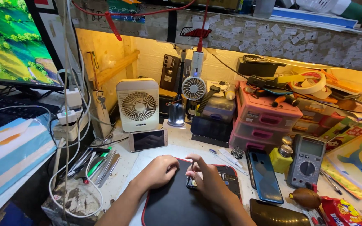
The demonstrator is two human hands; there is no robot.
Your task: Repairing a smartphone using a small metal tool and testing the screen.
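Head view of a cluttered repair desk (118,180). A black work mat with a red edge (172,205) lay at the near centre. The left hand (160,170) rested curled on the mat's upper left part, fingers folded under; whether it held anything could not be told. The right hand (204,178) was pinched narrowly on a small dark part (189,182), held just over the mat beside a dark phone body (229,178) that lay on the mat's right portion.

Around the mat: a white-framed phone (148,139) lying flat behind it; a white desk fan (138,104); a row of tweezers and hand tools (99,163) to the left; a blue-backed phone (264,175), a small yellow bottle (282,158) and a grey multimeter (308,161) to the right; pink drawer boxes (260,121) behind.

Risk, as judged: the pinched part was small and dark against a dark mat, so a slip of the fingertips could have lost it from sight or sent it among the tools. The yellow bottle stood near the right forearm; a sideways sweep could have tipped it toward the blue-backed phone.
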